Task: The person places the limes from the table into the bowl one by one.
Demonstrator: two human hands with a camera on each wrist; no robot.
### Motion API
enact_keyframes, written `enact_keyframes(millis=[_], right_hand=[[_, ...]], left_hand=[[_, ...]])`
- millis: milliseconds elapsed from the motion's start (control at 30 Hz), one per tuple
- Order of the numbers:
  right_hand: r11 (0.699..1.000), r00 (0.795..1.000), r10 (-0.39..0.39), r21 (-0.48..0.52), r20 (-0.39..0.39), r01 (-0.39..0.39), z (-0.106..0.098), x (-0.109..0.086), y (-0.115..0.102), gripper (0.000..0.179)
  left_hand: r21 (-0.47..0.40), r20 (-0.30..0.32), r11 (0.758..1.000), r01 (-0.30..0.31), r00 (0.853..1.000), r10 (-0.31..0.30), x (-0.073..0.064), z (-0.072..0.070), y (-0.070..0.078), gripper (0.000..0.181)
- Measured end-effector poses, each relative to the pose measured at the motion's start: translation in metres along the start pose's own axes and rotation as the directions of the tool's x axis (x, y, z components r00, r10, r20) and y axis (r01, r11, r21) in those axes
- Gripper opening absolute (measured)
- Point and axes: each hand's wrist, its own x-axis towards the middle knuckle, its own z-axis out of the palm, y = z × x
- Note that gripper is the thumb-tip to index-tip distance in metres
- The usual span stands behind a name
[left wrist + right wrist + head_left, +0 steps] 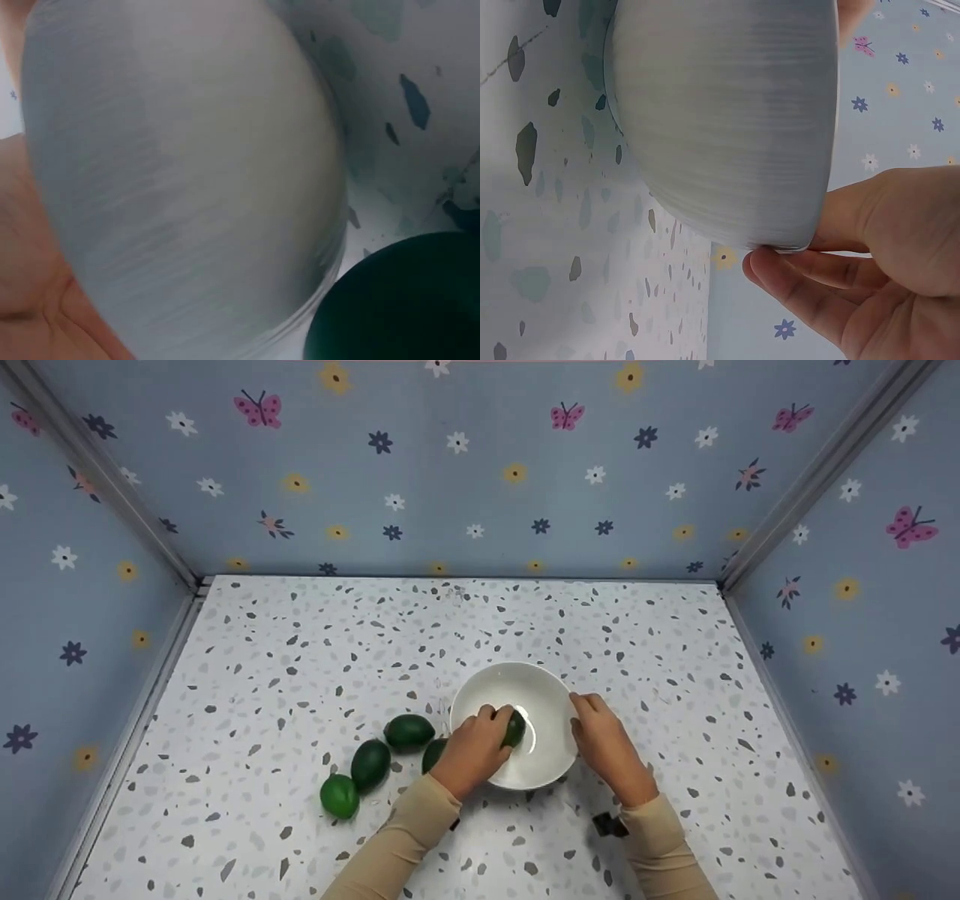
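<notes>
A white bowl (551, 761) stands on the speckled table. My left hand (476, 746) reaches over its near-left rim and grips a dark green oval fruit (514, 728) inside the bowl. My right hand (606, 739) pinches the bowl's right rim between thumb and fingers; in the right wrist view the fingertips (769, 262) press the outer wall just under the edge. Another dark green fruit (433, 755) lies left of the bowl, partly hidden by the left hand. The bowl's outer side (187, 172) fills most of the left wrist view and covers the left fingers.
Two more dark green fruits (409, 732) and a brighter green one (340, 796) lie in a curved row left of the bowl. Blue walls with flowers and butterflies (465, 472) enclose the speckled table (300, 660) at the back and both sides.
</notes>
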Motion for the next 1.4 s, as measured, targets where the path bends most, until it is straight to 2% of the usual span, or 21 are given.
enact_keyframes(millis=[100, 200, 400, 567, 667, 800, 967, 1200, 1400], right_hand=[[1.0, 1.0, -0.002, -0.002, 0.0, 0.002, 0.0, 0.0, 0.0, 0.039], [1.0, 1.0, 0.006, -0.001, 0.007, -0.006, 0.0, 0.0, 0.0, 0.04], [1.0, 1.0, 0.015, 0.005, 0.01, -0.015, 0.0, -0.001, 0.0, 0.041], [1.0, 1.0, -0.002, -0.015, 0.003, 0.002, 0.0, 0.0, 0.0, 0.041], [1.0, 1.0, 0.001, -0.016, 0.009, -0.001, 0.0, 0.0, -0.001, 0.041], [1.0, 1.0, 0.016, -0.011, 0.019, -0.016, 0.0, 0.0, -0.001, 0.041], [1.0, 0.999, 0.01, -0.004, 0.031, -0.01, -0.002, 0.0, -0.002, 0.041], [1.0, 1.0, -0.012, -0.004, 0.009, 0.012, 0.0, -0.001, -0.001, 0.04], [1.0, 1.0, 0.017, -0.018, 0.022, -0.017, 0.0, 0.001, 0.0, 0.041]], left_hand=[[-0.004, 0.027, 1.0, 0.019, 0.999, -0.018, 0.0, 0.001, -0.001, 0.054], [-0.003, 0.026, 1.0, 0.027, 0.999, -0.027, -0.001, 0.001, -0.001, 0.055], [0.028, -0.054, 1.0, -0.005, 0.999, 0.007, -0.005, -0.006, 0.001, 0.051], [0.027, -0.128, 0.999, -0.021, 0.992, 0.025, -0.012, -0.02, 0.003, 0.053], [0.011, -0.185, 0.999, -0.034, 0.982, 0.036, -0.019, -0.03, 0.003, 0.058], [0.014, -0.268, 0.999, -0.046, 0.962, 0.049, -0.03, -0.042, -0.002, 0.061], [0.011, -0.332, 0.999, -0.031, 0.943, 0.033, -0.044, -0.057, -0.01, 0.061], [-0.001, -0.385, 0.999, 0.035, 0.922, -0.033, -0.069, -0.073, -0.03, 0.063], [-0.022, -0.434, 0.992, 0.121, 0.893, -0.119, -0.1, -0.077, -0.056, 0.067]])
